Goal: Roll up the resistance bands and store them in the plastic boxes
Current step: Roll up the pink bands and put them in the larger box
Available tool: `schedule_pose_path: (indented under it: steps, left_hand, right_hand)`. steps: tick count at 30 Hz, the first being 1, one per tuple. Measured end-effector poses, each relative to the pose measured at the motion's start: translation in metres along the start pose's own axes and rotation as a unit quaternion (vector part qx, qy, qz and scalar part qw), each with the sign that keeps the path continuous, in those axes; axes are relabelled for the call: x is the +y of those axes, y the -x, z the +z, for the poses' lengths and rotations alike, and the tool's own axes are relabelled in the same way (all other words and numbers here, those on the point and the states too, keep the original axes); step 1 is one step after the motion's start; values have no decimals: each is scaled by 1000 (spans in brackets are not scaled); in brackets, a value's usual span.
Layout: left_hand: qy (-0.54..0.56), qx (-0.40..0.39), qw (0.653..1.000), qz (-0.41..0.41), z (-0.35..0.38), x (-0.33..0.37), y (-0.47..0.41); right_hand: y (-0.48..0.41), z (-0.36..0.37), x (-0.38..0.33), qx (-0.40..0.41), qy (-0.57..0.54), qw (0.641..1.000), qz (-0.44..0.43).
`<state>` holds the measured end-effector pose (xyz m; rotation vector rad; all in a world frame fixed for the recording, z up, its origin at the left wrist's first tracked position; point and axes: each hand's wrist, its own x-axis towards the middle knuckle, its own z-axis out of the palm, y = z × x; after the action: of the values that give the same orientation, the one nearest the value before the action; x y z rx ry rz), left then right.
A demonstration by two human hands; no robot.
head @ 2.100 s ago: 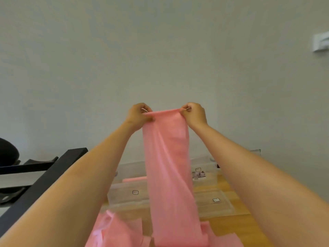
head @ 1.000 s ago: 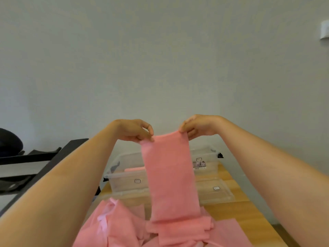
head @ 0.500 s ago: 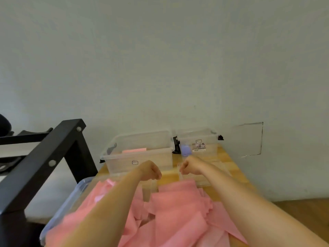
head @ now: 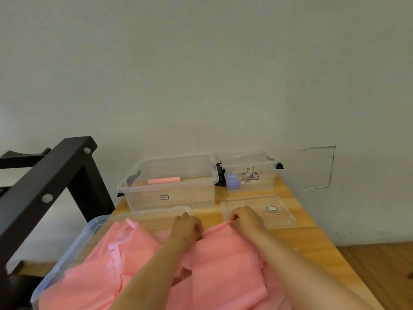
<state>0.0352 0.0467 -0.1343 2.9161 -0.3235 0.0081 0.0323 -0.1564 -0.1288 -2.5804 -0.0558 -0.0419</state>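
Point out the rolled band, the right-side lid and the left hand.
Rolled band (head: 163,180): head view, middle of roll.
Lid (head: 283,219): head view, bare right part.
Left hand (head: 186,229): head view, back of hand.

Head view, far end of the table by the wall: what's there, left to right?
Left to right: black metal frame → large clear box with one rolled pink band inside → small clear box → square outline on the wall.

Pink bands (head: 223,260) past bottom edge
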Motion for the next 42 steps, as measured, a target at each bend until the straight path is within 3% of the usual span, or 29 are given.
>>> schedule_pose_path:
  steps: [4, 7, 17, 28, 42]
  left_hand:
    - [123, 18, 992, -34, -21, -4, -7]
    - [185, 48, 981, -6, -63, 0, -16]
    - [238, 231, 940, 77, -228, 46, -19]
    - [255, 328, 901, 124, -340, 90, 15]
    - [291, 242, 921, 87, -313, 78, 25]
  right_hand:
    - [-8, -19, -3, 18, -38, 999, -28]
    - [-12, -48, -17, 40, -27, 998, -49]
    - [-21, -185, -93, 205, -149, 960, -118]
    - [8, -293, -150, 305, -156, 916, -211]
    - [7, -265, -130, 226, -151, 944, -187]
